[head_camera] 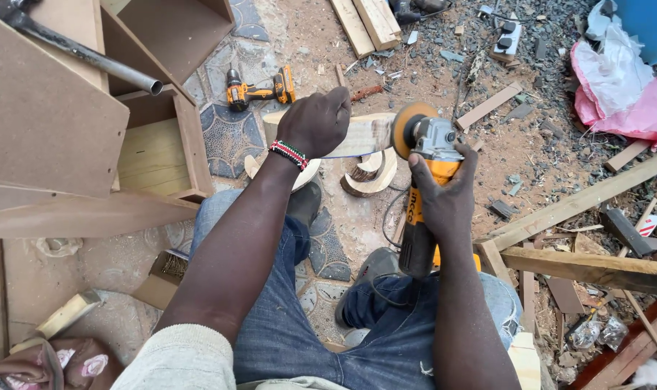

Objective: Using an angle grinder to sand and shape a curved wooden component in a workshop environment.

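Observation:
My left hand (316,121) is closed around a pale curved wooden piece (365,136), holding it up in front of me. A beaded bracelet (289,154) circles that wrist. My right hand (444,198) grips a yellow and black angle grinder (424,195) by its body. The grinder's orange sanding disc (406,130) meets the right end of the wooden piece. Below them, curved wood offcuts (370,177) lie on the ground. My knees in blue jeans (285,325) fill the lower middle.
Brown board cabinet parts (68,123) and a metal pipe (90,58) stand at left. A yellow cordless drill (260,90) lies on the patterned floor. Planks and scrap wood (589,238) pile at right, with pink and white plastic bags (617,87) beyond.

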